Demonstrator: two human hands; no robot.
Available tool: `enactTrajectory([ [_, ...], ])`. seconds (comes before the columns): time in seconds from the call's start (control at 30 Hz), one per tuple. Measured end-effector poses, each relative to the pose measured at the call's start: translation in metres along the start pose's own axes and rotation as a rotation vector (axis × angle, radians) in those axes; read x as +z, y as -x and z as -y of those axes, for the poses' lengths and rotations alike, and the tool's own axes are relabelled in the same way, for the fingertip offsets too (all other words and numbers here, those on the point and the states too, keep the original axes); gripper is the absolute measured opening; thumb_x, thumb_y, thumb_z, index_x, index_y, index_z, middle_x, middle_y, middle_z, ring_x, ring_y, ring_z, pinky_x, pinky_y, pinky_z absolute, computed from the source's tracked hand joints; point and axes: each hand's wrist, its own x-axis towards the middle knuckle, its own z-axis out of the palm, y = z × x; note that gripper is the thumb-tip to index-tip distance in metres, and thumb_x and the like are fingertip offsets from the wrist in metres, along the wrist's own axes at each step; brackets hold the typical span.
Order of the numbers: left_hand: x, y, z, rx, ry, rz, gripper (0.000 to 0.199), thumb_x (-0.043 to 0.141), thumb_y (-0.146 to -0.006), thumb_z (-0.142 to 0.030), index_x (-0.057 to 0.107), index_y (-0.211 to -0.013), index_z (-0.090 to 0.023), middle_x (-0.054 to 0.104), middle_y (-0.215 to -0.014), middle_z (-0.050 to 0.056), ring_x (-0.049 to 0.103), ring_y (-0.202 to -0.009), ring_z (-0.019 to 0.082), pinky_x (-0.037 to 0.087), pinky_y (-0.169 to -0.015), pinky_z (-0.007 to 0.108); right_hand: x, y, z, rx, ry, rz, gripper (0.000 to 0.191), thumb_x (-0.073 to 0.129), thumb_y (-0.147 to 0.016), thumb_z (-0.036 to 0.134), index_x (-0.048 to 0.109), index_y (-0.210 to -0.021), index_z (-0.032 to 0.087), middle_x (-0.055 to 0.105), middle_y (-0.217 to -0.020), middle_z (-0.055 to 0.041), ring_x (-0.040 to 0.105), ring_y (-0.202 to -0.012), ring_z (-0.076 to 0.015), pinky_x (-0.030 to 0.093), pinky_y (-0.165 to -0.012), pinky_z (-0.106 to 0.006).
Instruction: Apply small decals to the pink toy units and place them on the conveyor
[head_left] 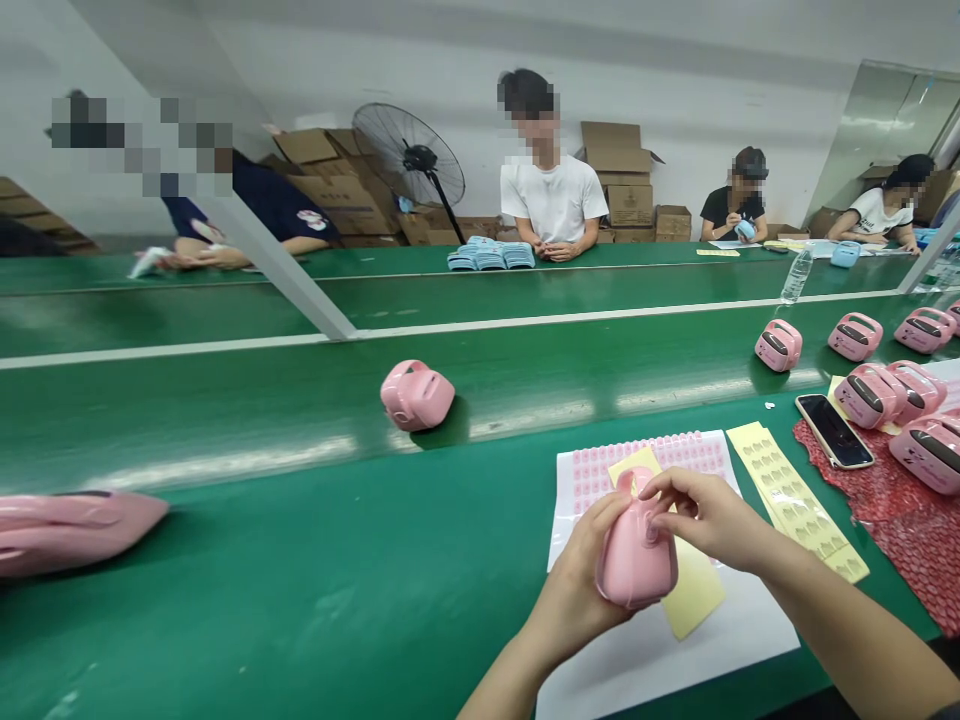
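A pink rounded case with a handle loop (636,572) is held upright above a white sheet (600,655) and a yellow sticker strip (694,595). My left hand (574,580) wraps round its left side and underside. On its upper right side rests my right hand (697,515), thumb and index finger bent close together at a small round knob; whether anything lies between them is too small to tell. Rows of small pink stickers (600,475) show on the sheet behind the case. More yellow sticker strips (795,490) lie to the right.
A phone (834,432) and several pink cases (870,395) lie at the right, some on red bubble wrap (892,510). Another pink case (417,396) sits on the green belt (225,400). A bottle (796,276) stands beyond. Several people sit across, one near blue items (491,255).
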Motion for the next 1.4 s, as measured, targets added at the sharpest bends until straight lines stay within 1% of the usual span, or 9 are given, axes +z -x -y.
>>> enactTrajectory([
  [0.27, 0.003, 0.002, 0.003, -0.011, -0.031, 0.024, 0.084, 0.072, -0.057, -0.014, 0.027, -0.126, -0.03, 0.037, -0.129, 0.009, 0.04, -0.117, 0.027, 0.039, -0.094, 0.042, 0.003, 0.003, 0.003, -0.122, 0.321, -0.023, 0.026, 0.044, -0.073, 0.002, 0.055, -0.09, 0.019, 0.065, -0.073, -0.0002, 0.061, -0.072, -0.0136, 0.045, -0.064, -0.025],
  [0.57, 0.007, 0.004, 0.006, 0.002, -0.03, -0.04, 0.079, 0.072, -0.059, -0.025, 0.029, -0.125, -0.026, 0.044, -0.121, 0.011, 0.045, -0.111, 0.028, 0.042, -0.091, 0.042, 0.025, 0.017, -0.027, -0.704, 0.872, -0.366, 0.028, 0.039, -0.085, 0.009, 0.054, -0.109, 0.011, 0.068, -0.081, -0.0074, 0.057, -0.059, -0.0147, 0.035, -0.049, -0.027],
  [0.7, 0.007, 0.005, 0.006, 0.003, -0.039, -0.039, 0.076, 0.071, -0.06, -0.026, 0.031, -0.124, -0.025, 0.043, -0.123, 0.012, 0.045, -0.111, 0.028, 0.043, -0.091, 0.043, 0.026, 0.018, -0.035, -0.525, 0.667, -0.331, 0.037, 0.047, -0.084, 0.023, 0.047, -0.12, 0.017, 0.067, -0.074, -0.0035, 0.054, -0.054, -0.0139, 0.038, -0.051, -0.027],
  [0.87, 0.006, 0.007, 0.008, 0.078, -0.022, -0.009, 0.077, 0.071, -0.061, -0.021, 0.029, -0.126, -0.027, 0.039, -0.126, 0.012, 0.041, -0.116, 0.029, 0.04, -0.094, 0.045, 0.02, 0.009, -0.035, -0.023, 0.154, -0.148, 0.071, 0.063, -0.069, 0.033, 0.03, -0.131, 0.025, 0.051, -0.119, -0.0095, 0.05, -0.058, -0.0107, 0.043, -0.054, -0.027],
  [0.97, 0.004, 0.008, 0.008, 0.129, 0.0, -0.009, 0.075, 0.069, -0.063, -0.021, 0.03, -0.126, -0.03, 0.038, -0.126, 0.011, 0.038, -0.118, 0.029, 0.037, -0.095, 0.046, 0.014, -0.002, -0.041, 0.073, -0.039, -0.107, 0.072, 0.061, -0.069, 0.04, 0.029, -0.131, 0.024, 0.039, -0.129, -0.012, 0.044, -0.056, -0.0078, 0.042, -0.057, -0.028],
  [1.07, 0.007, 0.012, 0.008, 0.119, 0.186, 0.036, 0.076, 0.073, -0.061, -0.034, 0.032, -0.125, -0.031, 0.039, -0.126, 0.011, 0.039, -0.117, 0.031, 0.037, -0.095, 0.048, 0.006, -0.011, -0.056, 0.041, -0.076, -0.031, 0.056, 0.054, -0.073, 0.05, 0.044, -0.12, 0.022, 0.047, -0.12, -0.0094, 0.044, -0.06, -0.0089, 0.041, -0.063, -0.029],
  [1.2, 0.025, 0.018, 0.01, 0.006, 0.592, 0.049, 0.097, 0.074, -0.049, -0.058, 0.025, -0.128, -0.03, 0.037, -0.129, 0.013, 0.042, -0.115, 0.033, 0.037, -0.094, 0.049, -0.006, -0.017, -0.07, 0.061, -0.083, 0.228, 0.033, 0.052, -0.074, 0.048, 0.058, -0.077, 0.016, 0.057, -0.074, -0.0012, 0.049, -0.065, -0.013, 0.039, -0.061, -0.026],
  [1.3, 0.036, 0.016, 0.021, -0.215, 0.57, -0.052, 0.103, 0.074, -0.048, -0.059, 0.023, -0.131, -0.026, 0.034, -0.132, 0.014, 0.036, -0.119, 0.034, 0.036, -0.096, 0.047, -0.025, -0.025, -0.067, 0.097, 0.077, -0.037, 0.022, 0.048, -0.075, 0.034, 0.049, -0.06, 0.017, 0.049, -0.058, 0.0023, 0.047, -0.059, -0.0124, 0.035, -0.055, -0.024],
  [1.4, 0.029, 0.008, 0.037, -0.331, 0.336, -0.085, 0.076, 0.058, -0.07, -0.055, 0.026, -0.131, -0.024, 0.036, -0.133, 0.012, 0.034, -0.122, 0.028, 0.035, -0.099, 0.044, -0.058, -0.047, -0.058, 0.108, 0.406, -0.439, 0.014, 0.048, -0.07, 0.024, 0.043, -0.057, 0.019, 0.048, -0.058, 0.0032, 0.045, -0.059, -0.0129, 0.031, -0.054, -0.023],
])
